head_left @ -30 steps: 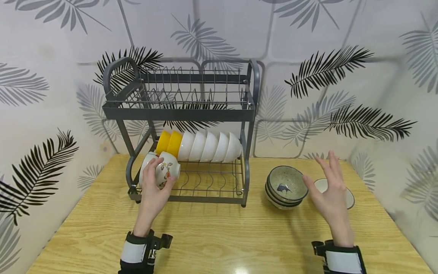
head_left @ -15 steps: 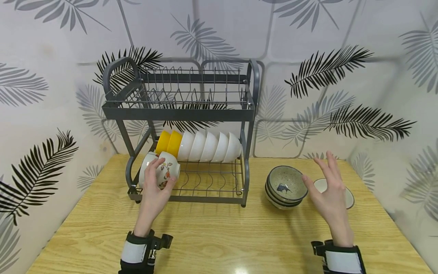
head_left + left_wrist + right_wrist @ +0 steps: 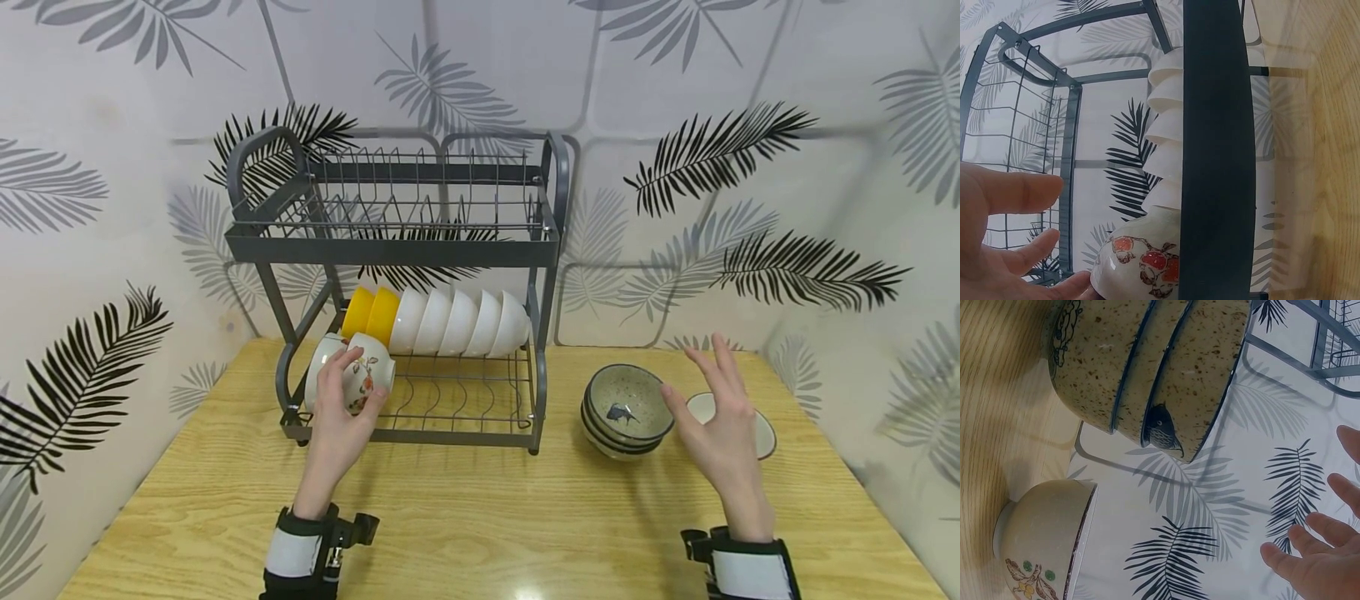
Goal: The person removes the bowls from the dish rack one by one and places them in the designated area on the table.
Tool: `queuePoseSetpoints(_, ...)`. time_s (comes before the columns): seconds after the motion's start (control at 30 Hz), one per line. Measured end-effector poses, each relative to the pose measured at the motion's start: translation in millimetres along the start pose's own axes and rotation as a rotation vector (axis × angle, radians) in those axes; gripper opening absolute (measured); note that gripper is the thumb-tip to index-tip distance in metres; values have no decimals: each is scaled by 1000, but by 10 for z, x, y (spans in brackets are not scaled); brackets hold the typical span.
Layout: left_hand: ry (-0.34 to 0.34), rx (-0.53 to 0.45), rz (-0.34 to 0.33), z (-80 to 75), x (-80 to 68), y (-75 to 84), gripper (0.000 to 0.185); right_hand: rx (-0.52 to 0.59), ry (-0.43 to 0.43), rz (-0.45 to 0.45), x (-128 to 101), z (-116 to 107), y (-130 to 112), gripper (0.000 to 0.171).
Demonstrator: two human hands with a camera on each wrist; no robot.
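Observation:
My left hand (image 3: 339, 417) hovers at the front left of the rack's lower tier, thumb and fingers spread over a cream bowl with painted flowers (image 3: 369, 371). A second cream bowl (image 3: 318, 371) stands beside it, partly behind the fingers. In the left wrist view the thumb (image 3: 1029, 190) shows apart from the flowered bowl, while a lower fingertip reaches its edge. Over the table on the right, my right hand (image 3: 723, 433) is raised, fingers spread, holding nothing. Just left of it is a stack of speckled bowls (image 3: 626, 400); a cream bowl (image 3: 1047, 540) sits partly hidden behind it.
The grey two-tier dish rack (image 3: 390, 250) stands on the wooden table (image 3: 465, 517) close to the patterned wall. Two yellow bowls (image 3: 371, 315) and several white bowls (image 3: 459, 323) line the lower tier's back row. Its front rail (image 3: 1217, 156) crosses before the flowered bowl.
My right hand has drifted very slightly left. The left hand and all the bowls look the same as before.

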State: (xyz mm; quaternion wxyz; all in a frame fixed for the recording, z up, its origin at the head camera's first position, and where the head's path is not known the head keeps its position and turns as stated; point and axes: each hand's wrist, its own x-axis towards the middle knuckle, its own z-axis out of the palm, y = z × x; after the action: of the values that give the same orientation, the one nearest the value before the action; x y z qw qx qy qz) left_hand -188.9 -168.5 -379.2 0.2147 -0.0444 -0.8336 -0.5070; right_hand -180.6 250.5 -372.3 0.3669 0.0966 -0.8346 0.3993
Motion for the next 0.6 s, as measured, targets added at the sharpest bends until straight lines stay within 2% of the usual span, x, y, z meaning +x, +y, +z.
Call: queuePoseSetpoints(0.6,9,-6,-25,-11,2,11,56,12,-19,19,-7,-1,-22,50)
